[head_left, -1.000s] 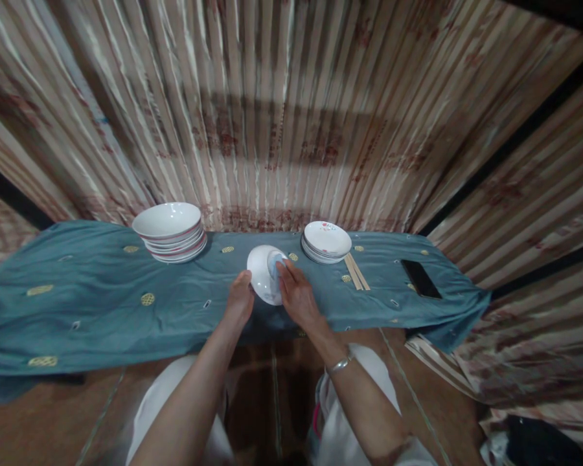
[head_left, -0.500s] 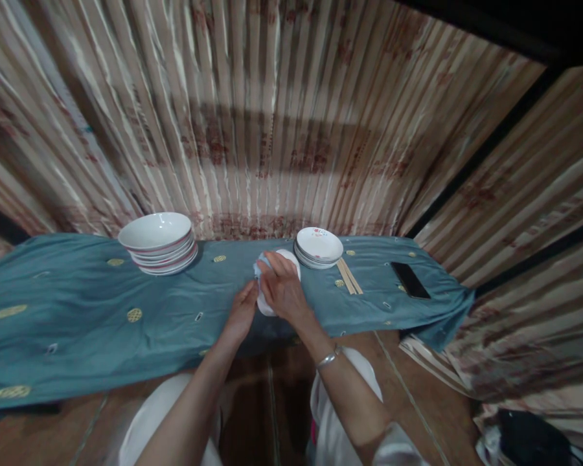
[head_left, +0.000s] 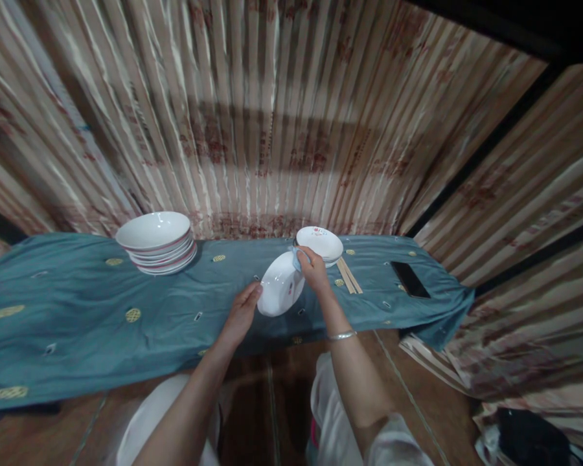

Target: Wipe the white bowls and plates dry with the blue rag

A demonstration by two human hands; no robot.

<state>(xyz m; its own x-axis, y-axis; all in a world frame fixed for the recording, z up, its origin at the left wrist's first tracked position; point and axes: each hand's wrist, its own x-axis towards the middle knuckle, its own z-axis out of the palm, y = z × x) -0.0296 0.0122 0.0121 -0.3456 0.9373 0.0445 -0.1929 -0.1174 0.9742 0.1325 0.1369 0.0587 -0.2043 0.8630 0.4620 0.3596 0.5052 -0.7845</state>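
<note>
A white plate (head_left: 279, 288) with a small floral mark is held tilted above the cloth-covered table. My left hand (head_left: 244, 307) grips its left rim, thumb on the upper face. At the upper right rim, my right hand (head_left: 313, 266) is closed on a light blue cloth (head_left: 298, 259) pressed against the plate's edge. Just behind that hand stands a stack of white plates (head_left: 319, 243) with red flowers on the top one. The right fingers hide part of the cloth and rim.
A stack of white bowls (head_left: 155, 233) with red-lined rims stands at the left back. Wooden chopsticks (head_left: 350, 277) lie right of the plate stack, and a black phone (head_left: 410, 279) lies farther right. The teal tablecloth (head_left: 78, 323) hangs over the front edge. A pleated curtain (head_left: 262, 129) rises behind.
My right hand and the blue cloth have moved right, from over the plate's upper left to its upper right rim. The plate's face is now uncovered. My left hand stays at the left rim.
</note>
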